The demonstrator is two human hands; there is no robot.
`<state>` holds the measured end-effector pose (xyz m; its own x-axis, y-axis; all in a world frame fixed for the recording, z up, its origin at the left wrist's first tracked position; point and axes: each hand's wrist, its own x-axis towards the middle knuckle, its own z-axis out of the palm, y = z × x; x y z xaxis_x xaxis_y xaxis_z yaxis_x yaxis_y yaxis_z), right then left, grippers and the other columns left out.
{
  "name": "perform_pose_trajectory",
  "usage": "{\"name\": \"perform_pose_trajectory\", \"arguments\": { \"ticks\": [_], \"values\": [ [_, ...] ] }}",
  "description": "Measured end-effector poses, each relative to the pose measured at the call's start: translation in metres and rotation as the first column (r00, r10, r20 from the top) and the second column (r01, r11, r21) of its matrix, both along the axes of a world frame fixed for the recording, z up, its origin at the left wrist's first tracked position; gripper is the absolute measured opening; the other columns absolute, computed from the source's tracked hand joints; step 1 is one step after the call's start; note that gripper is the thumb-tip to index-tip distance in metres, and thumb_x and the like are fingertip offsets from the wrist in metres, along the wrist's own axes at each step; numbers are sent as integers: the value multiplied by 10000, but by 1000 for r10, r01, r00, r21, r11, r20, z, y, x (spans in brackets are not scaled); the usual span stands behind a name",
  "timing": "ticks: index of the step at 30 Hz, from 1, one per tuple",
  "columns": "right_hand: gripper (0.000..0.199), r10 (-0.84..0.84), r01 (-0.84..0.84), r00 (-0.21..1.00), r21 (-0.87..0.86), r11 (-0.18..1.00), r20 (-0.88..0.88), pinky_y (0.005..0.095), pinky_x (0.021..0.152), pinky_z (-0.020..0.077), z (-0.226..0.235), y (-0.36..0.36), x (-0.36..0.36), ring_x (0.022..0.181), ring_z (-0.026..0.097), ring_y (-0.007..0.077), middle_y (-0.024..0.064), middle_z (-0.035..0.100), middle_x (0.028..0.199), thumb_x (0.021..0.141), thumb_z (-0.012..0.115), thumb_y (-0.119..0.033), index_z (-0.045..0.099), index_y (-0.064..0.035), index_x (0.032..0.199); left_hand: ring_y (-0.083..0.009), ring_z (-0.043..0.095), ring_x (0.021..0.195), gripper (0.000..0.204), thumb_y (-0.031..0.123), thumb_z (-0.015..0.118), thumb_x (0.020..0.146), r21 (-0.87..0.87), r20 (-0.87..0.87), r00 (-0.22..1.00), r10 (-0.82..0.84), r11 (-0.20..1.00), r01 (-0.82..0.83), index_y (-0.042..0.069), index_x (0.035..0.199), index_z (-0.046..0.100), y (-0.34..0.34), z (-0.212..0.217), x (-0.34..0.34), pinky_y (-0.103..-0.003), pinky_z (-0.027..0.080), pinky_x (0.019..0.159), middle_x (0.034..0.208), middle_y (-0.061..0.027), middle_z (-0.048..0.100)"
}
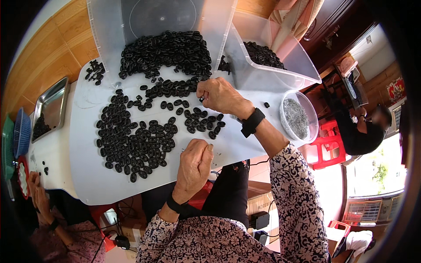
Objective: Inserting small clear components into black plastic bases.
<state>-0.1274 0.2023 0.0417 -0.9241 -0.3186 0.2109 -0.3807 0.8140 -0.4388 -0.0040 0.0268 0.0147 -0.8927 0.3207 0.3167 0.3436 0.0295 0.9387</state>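
Observation:
Many small black oval pieces with holes [144, 147] lie spread over the white table, most of them flat and close together on the left. My right hand [222, 95] is over the far middle of the table, its fingers pinched on a small black piece [201, 99] beside a loose row of similar pieces [169, 87]. Nearer my body, my left hand [194, 163] is closed above the table's front edge, thumb pressed against the fingers. Whatever it holds, if anything, is hidden. A smaller group of black pieces [199, 120] lies between my hands.
A tipped clear bin [222, 41] spills a heap of black pieces [164, 52]. Right of it stand another clear bin [280, 74] and a round tub [312, 131] of thin silvery bits. At left are a metal tray [66, 98] and a co-worker's hands [39, 197].

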Motion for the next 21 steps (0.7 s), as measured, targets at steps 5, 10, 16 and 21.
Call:
{"name": "perform_pose_trajectory", "arguments": {
  "ticks": [5, 10, 16, 21],
  "values": [
    [125, 20, -20, 999, 5, 1000, -28, 354, 646, 524, -1, -2, 4, 671, 656, 296, 150, 664, 719, 685, 621, -5, 685, -15, 792, -295, 465, 641, 223, 46, 511, 916, -10, -3, 1000, 2, 1000, -2, -40, 724, 438, 0, -2, 0, -392, 389, 575, 659, -147, 454],
    [136, 0, 0, 1000, -68, 998, 3, 338, 637, 530, 16, -4, 22, 664, 666, 273, 163, 678, 751, 730, 630, -24, 705, -6, 842, -224, 500, 614, 178, 77, 511, 937, 1, 19, 1000, 1, 1000, -1, -39, 804, 489, -2, -7, 1, -334, 417, 557, 679, -125, 501],
    [134, 14, 45, 984, -325, 945, 178, 288, 624, 525, 34, -13, 80, 650, 657, 147, 125, 701, 759, 807, 647, -49, 714, 9, 907, -84, 523, 616, 127, 119, 499, 975, 83, 122, 991, 48, 995, -58, -7, 969, 515, 0, -4, 0, -234, 431, 560, 681, -37, 556],
    [128, -45, 148, 969, -425, 893, 243, 276, 640, 525, 29, -23, 113, 681, 651, 132, 100, 705, 812, 819, 664, -39, 712, -1, 931, -70, 505, 601, 190, 178, 495, 989, 88, 138, 987, 76, 992, -89, 2, 934, 542, 4, -2, -2, -218, 397, 541, 666, -18, 545]
  ]
}}
